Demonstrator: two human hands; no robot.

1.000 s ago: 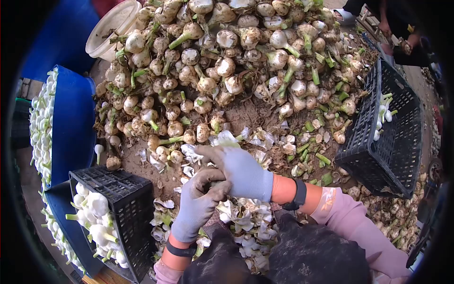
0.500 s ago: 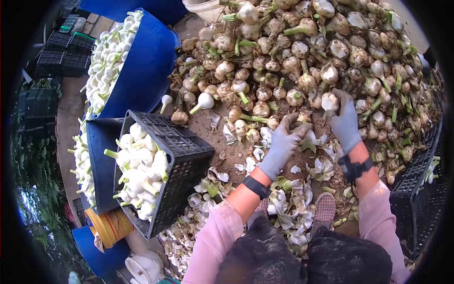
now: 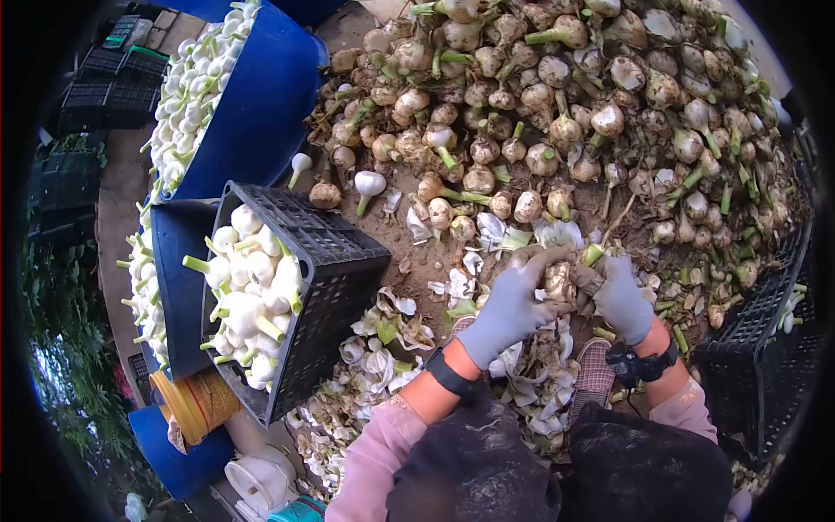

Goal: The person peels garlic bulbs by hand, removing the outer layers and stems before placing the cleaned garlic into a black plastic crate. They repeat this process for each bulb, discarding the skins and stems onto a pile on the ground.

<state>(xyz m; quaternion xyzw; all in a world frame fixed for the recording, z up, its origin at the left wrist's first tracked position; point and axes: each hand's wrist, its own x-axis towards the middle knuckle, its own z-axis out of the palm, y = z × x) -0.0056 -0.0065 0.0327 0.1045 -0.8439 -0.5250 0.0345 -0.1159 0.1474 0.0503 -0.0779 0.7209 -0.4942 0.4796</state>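
Note:
Both my hands, in grey work gloves with dirty fingers, meet around one soil-stained garlic bulb (image 3: pixel 559 284) above the peelings by my feet. My left hand (image 3: pixel 519 300) curls around the bulb from the left. Closed at its right side is my right hand (image 3: pixel 616 291), near a green cut stem (image 3: pixel 593 254) that points upward. The fingers partly hide the bulb. Just beyond my hands spreads a large heap of unpeeled garlic (image 3: pixel 557 113), brown with dirt. A clean white garlic bulb (image 3: pixel 370 184) lies on the soil at the heap's left edge.
To my left a tilted black crate (image 3: pixel 326 287) holds clean white garlic. Behind it are blue tubs (image 3: pixel 248 113) filled with more, a yellow bucket (image 3: pixel 196 407) and a white bucket (image 3: pixel 261 481). Another black crate (image 3: pixel 748 383) stands at right. Papery skins (image 3: pixel 531 391) cover the ground around my shoes.
My right hand has come back from the heap toward my body with a garlic bulb. My left hand has drawn nearer and joined it on the bulb. The view has shifted slightly.

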